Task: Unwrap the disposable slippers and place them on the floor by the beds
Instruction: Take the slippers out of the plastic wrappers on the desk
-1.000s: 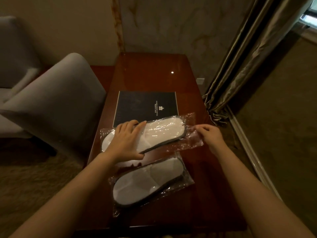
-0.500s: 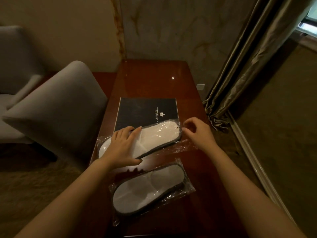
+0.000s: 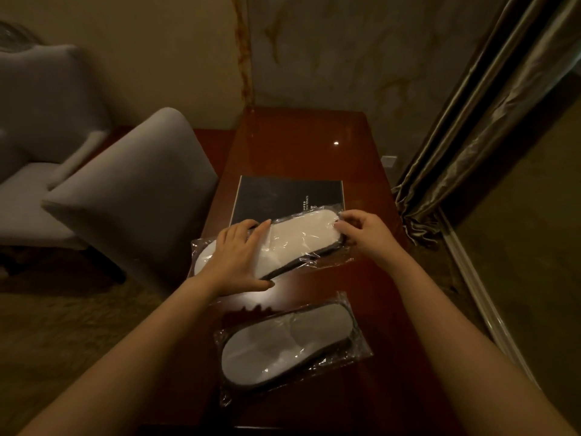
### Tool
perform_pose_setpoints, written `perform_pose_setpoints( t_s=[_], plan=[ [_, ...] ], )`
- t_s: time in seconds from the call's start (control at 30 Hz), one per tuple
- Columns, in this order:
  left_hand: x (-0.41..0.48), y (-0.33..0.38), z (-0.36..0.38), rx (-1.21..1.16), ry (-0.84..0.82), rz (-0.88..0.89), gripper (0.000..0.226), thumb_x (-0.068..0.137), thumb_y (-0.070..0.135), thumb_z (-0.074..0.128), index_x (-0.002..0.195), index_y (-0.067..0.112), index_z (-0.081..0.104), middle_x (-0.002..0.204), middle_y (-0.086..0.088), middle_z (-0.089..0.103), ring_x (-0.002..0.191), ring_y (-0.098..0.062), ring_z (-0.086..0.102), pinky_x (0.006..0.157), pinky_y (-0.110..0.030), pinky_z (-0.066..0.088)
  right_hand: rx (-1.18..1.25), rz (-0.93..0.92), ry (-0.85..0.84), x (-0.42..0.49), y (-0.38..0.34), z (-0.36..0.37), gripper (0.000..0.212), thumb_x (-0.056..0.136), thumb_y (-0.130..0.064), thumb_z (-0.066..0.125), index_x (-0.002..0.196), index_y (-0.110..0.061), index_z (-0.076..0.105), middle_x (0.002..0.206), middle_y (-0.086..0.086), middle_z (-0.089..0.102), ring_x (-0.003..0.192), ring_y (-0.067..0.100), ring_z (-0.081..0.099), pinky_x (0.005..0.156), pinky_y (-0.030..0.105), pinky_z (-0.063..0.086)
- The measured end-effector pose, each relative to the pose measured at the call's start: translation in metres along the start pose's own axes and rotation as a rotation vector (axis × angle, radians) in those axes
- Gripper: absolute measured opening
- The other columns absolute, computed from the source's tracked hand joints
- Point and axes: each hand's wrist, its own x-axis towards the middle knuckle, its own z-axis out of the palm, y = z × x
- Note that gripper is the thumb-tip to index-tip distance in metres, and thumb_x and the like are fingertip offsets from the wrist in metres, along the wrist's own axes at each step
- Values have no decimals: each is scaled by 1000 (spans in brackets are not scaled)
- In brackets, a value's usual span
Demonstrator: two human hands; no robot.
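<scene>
Head view: left hand (image 3: 237, 258) flat, open on far white plastic-wrapped slipper (image 3: 301, 237); right hand (image 3: 364, 236) pinching wrapper end; glossy brown tabletop (image 3: 298, 143).

i stand at a glossy dark red wooden table (image 3: 301, 146) pushed up against a beige wall (image 3: 141, 58) with a marbled panel (image 3: 345, 51) beside it. left of the table sit two grey upholstered chairs (image 3: 132, 190) on dim brownish carpet (image 3: 63, 325). right of the table hang heavy shiny curtains (image 3: 490, 114), and the light is low and warm.
</scene>
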Motion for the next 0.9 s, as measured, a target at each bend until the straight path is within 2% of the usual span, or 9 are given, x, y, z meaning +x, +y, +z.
perform_pose_setpoints(
  t_s=[0.23, 0.3, 0.37, 0.43, 0.53, 0.6, 0.67, 0.73, 0.9],
  plan=[
    [-1, -21, -9, 41, -77, -9, 120, 59, 65, 68, 149, 29, -3, 155, -5, 9, 142, -28, 11, 117, -45, 12, 93, 42, 101, 5, 1, -23, 18, 91, -18, 56, 108, -17, 61, 92, -5, 63, 83, 7, 62, 51, 6, 48],
    [-3, -28, -11, 36, -100, -12, 120, 59, 64, 69, 149, 28, -2, 155, -5, 10, 142, -28, 12, 116, -45, 15, 36, 49, 52, 3, 4, -33, 22, 90, -20, 57, 113, -18, 58, 97, -5, 63, 89, 10, 62, 52, 8, 49],
    [-4, -30, -12, 25, -105, 1, 119, 58, 64, 68, 149, 29, -1, 154, -5, 11, 141, -28, 12, 115, -46, 17, -63, 44, -67, 0, 3, -39, 32, 87, -23, 61, 117, -27, 51, 106, -9, 58, 94, 6, 58, 55, 8, 50],
    [-3, -28, -10, 23, -100, 18, 118, 57, 64, 68, 149, 30, 1, 153, -5, 13, 140, -27, 14, 115, -46, 19, -232, 22, -202, -1, -4, -41, 53, 81, -27, 68, 126, -32, 40, 116, -12, 47, 100, 6, 52, 64, 12, 53],
    [1, -23, -8, 37, -90, 50, 117, 58, 62, 69, 148, 31, 1, 152, -3, 13, 139, -26, 15, 114, -45, 20, -556, -66, -350, 3, -17, -40, 92, 70, -34, 77, 141, -35, 19, 140, -8, 24, 124, 15, 33, 98, 29, 42],
    [3, -24, -10, 35, -100, 56, 117, 58, 61, 69, 148, 32, 0, 152, -1, 11, 139, -25, 13, 114, -45, 19, -748, -93, -423, 6, -24, -36, 104, 64, -38, 80, 143, -37, 12, 147, -8, 16, 131, 19, 23, 107, 42, 34],
    [4, -26, -12, 35, -103, 60, 117, 58, 60, 69, 148, 32, 0, 152, -1, 11, 139, -25, 13, 115, -44, 19, -956, -122, -432, 8, -26, -31, 109, 62, -40, 80, 144, -37, 8, 147, -3, 17, 131, 23, 23, 108, 47, 30],
    [6, -27, -13, 43, -100, 62, 116, 59, 60, 69, 148, 31, 1, 152, -2, 11, 139, -25, 13, 115, -44, 19, -1125, -208, -362, 10, -23, -27, 109, 64, -41, 78, 145, -34, 6, 144, 3, 22, 128, 24, 27, 107, 43, 31],
    [17, -32, -6, 9, -158, 36, 117, 60, 59, 71, 148, 34, -2, 156, -1, 5, 142, -25, 7, 116, -47, 17, -1175, -333, -287, 14, -8, -30, 111, 67, -50, 69, 147, -30, -6, 139, 3, 25, 121, 21, 27, 105, 36, 30]
  ],
)
